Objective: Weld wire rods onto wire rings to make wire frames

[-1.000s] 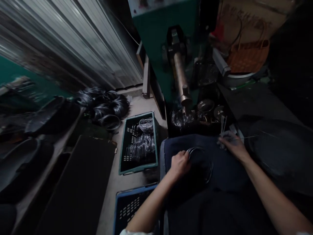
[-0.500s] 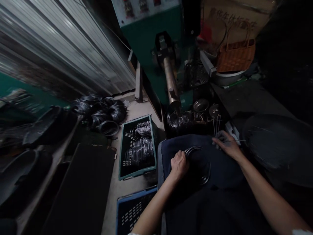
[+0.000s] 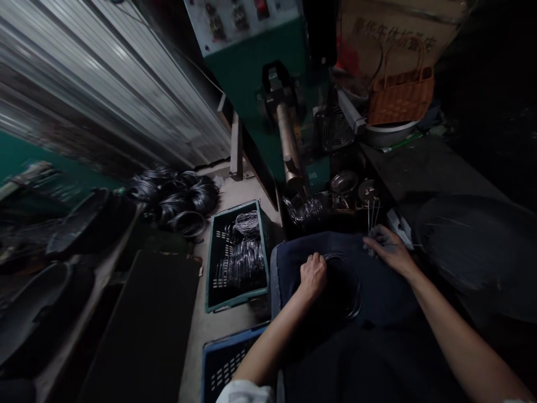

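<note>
My left hand (image 3: pixel 314 275) is closed on the upper left side of several thin wire rings (image 3: pixel 356 305), which lie over the dark blue cloth (image 3: pixel 386 296) on my lap. Off to the right, at the cloth's far edge, my right hand (image 3: pixel 388 246) pinches thin metal rods (image 3: pixel 373 214). Several of them stand upright from its fingers, and one points sideways to the right. The fingertips of my right hand are partly in shadow.
A green machine (image 3: pixel 251 73) with a metal arm (image 3: pixel 288 140) stands ahead. Left of my lap are a green crate (image 3: pixel 269 263) of wire pieces and a blue crate (image 3: pixel 222 341). Wire coils (image 3: pixel 203 193) lie farther back; a wicker basket (image 3: pixel 400 101) sits at upper right.
My left hand has shifted slightly right with the rings. My right hand has hardly moved. The view has tilted a little, showing more of the machine's panel.
</note>
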`<state>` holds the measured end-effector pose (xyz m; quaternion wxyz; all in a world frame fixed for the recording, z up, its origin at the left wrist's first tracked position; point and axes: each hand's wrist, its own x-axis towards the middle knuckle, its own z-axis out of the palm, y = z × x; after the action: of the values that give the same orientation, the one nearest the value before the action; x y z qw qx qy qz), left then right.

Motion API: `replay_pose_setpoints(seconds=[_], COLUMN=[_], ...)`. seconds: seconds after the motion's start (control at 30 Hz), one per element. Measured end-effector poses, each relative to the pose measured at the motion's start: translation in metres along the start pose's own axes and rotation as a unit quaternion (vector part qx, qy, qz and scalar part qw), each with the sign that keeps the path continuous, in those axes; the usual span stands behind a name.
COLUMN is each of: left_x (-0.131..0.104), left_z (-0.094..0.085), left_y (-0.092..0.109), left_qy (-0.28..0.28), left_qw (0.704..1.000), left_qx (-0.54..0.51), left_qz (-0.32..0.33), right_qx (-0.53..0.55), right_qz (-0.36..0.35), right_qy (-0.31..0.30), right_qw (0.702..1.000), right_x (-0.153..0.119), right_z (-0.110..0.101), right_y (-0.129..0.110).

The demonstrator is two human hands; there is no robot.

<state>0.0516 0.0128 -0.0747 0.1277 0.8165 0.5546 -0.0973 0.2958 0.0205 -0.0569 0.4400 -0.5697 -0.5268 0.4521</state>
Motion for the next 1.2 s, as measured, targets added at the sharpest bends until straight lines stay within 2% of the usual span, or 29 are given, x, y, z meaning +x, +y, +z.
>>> replay_pose_setpoints(seconds=[0.13,0.27,0.33,0.43,0.53,0.6,0.7,0.77,0.83,0.9,1.0,1.1,1.2], left_x=[-0.011,-0.030,-0.042,-0.060,-0.068,-0.065,-0.051,-0.040,-0.031,-0.025,-0.021,-0.020,-0.019], left_z=[-0.009,-0.015,-0.007,0.016,0.030,0.023,-0.005,-0.023,-0.033,-0.037,-0.037,-0.040,-0.045], left_y=[0.001,-0.009,-0.013,-0.018,-0.025,-0.031,-0.035,-0.032,-0.027,-0.022,-0.019,-0.019,-0.020], left_qy=[0.032,0.041,0.039,0.020,0.032,0.080,0.128,0.114,0.089,0.067,0.043,0.050,0.058], left_qw=[0.999,0.994,0.987,0.966,0.913,0.855,0.760,0.706,0.664,0.633,0.595,0.573,0.568], left_qx=[-0.033,-0.103,-0.156,-0.255,-0.406,-0.510,-0.633,-0.696,-0.739,-0.768,-0.799,-0.816,-0.820], left_qz=[0.013,-0.010,-0.022,-0.031,-0.031,-0.044,-0.069,-0.069,-0.066,-0.068,-0.067,-0.053,-0.032], right_qx=[0.008,0.009,0.009,0.008,0.007,0.006,-0.017,-0.052,-0.097,-0.146,-0.214,-0.249,-0.264], right_qz=[0.004,0.005,0.008,0.009,-0.005,-0.019,-0.039,-0.084,-0.150,-0.210,-0.267,-0.283,-0.270], right_qy=[-0.006,-0.003,-0.004,0.009,0.045,0.037,-0.064,-0.152,-0.218,-0.251,-0.241,-0.238,-0.264], right_qw=[1.000,1.000,1.000,1.000,0.999,0.999,0.997,0.983,0.959,0.934,0.908,0.895,0.888], right_x=[0.002,0.003,0.003,0.002,-0.007,-0.019,-0.040,-0.050,-0.054,-0.053,-0.050,-0.047,-0.044], right_z=[-0.001,-0.001,0.000,0.000,-0.001,0.001,0.013,0.023,0.034,0.042,0.048,0.051,0.052], right_y=[0.006,0.007,0.004,-0.005,-0.017,-0.028,-0.047,-0.058,-0.064,-0.064,-0.060,-0.060,-0.065])
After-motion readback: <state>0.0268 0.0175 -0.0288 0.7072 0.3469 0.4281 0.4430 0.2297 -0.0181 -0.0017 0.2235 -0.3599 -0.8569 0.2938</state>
